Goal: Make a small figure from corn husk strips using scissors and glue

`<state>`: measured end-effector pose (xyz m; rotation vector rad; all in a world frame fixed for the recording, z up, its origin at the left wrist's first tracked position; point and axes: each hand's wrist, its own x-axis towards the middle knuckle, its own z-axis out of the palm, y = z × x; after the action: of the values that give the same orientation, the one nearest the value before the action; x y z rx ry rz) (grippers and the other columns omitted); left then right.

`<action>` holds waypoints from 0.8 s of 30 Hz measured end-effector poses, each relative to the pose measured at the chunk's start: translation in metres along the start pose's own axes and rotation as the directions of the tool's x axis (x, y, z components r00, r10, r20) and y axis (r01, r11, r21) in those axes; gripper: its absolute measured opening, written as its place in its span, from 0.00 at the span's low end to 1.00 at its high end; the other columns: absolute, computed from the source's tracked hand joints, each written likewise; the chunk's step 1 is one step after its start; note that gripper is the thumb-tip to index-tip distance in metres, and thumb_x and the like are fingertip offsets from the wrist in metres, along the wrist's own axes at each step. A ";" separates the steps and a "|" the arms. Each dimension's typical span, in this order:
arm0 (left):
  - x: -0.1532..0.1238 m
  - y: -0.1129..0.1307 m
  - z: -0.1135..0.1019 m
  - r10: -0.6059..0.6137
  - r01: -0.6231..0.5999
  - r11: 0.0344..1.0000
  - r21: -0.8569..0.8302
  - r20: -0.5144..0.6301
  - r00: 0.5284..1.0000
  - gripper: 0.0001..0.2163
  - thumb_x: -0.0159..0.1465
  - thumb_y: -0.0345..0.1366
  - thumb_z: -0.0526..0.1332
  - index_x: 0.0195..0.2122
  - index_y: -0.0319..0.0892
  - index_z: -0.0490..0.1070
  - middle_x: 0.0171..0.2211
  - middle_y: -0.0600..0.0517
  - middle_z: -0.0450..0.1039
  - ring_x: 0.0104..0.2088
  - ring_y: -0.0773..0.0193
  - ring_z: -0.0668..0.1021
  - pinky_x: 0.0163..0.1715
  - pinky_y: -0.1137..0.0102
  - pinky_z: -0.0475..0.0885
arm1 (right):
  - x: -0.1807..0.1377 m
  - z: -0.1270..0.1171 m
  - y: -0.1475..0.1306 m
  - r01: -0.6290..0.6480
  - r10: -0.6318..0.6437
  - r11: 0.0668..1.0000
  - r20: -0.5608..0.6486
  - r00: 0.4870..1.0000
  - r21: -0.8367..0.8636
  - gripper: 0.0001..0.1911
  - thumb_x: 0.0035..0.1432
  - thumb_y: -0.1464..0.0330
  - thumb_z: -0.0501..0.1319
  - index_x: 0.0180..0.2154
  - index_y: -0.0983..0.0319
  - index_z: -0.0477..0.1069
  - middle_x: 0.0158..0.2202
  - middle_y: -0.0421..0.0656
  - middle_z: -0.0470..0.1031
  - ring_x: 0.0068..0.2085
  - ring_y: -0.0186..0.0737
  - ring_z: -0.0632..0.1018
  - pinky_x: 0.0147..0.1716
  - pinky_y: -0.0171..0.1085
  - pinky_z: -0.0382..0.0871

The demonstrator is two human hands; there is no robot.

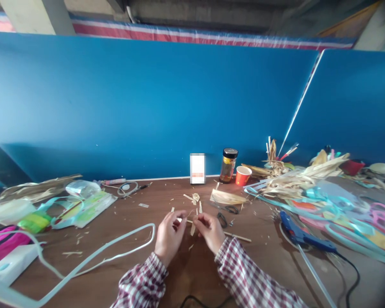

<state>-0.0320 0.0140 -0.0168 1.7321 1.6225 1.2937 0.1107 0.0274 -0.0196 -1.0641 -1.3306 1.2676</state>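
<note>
My left hand [169, 233] and my right hand [209, 231] meet over the brown table [179, 273], both in checked sleeves. Between their pinched fingers is a thin wooden stick [237, 236] with pale dried-leaf strips [193, 229] at the end near my fingers; the stick runs out to the right past my right hand. Small leaf scraps [195, 197] lie just beyond my fingers. Black-handled scissors [226, 214] lie right of my right hand.
A blue glue gun [300, 235] with its cord lies at the right, beside a heap of dried husks [304, 177] and coloured strips. An orange cup [243, 176] and a jar [228, 165] stand by the blue wall. White tubing [115, 250] and packets sit left.
</note>
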 end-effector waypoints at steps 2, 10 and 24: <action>-0.001 0.004 0.004 -0.045 0.067 0.985 -0.157 0.136 0.990 0.12 0.57 0.39 0.58 0.40 0.40 0.72 0.36 0.47 0.76 0.31 0.63 0.77 0.32 0.68 0.73 | 0.000 0.000 0.000 0.002 -0.002 1.000 0.024 1.000 -0.003 0.15 0.49 0.56 0.61 0.27 0.64 0.70 0.19 0.37 0.67 0.19 0.30 0.66 0.18 0.30 0.62; -0.001 -0.002 0.006 -0.114 0.224 0.909 -0.353 0.306 0.945 0.15 0.54 0.39 0.62 0.40 0.38 0.70 0.29 0.48 0.76 0.30 0.61 0.78 0.32 0.66 0.73 | -0.001 -0.001 0.003 0.035 -0.034 0.994 0.012 0.999 -0.100 0.11 0.52 0.61 0.58 0.31 0.63 0.71 0.23 0.40 0.72 0.22 0.34 0.71 0.20 0.31 0.66; 0.002 -0.001 0.004 -0.189 0.274 0.911 -0.308 0.279 0.942 0.11 0.53 0.40 0.61 0.30 0.37 0.74 0.18 0.53 0.69 0.19 0.68 0.69 0.19 0.74 0.63 | 0.000 -0.004 0.008 0.142 -0.165 0.933 -0.041 0.986 -0.331 0.10 0.53 0.68 0.57 0.39 0.63 0.65 0.24 0.39 0.72 0.23 0.35 0.73 0.23 0.33 0.68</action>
<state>-0.0296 0.0168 -0.0191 1.3764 1.3251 1.1199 0.1140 0.0283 -0.0277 -1.1930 -1.5753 0.9046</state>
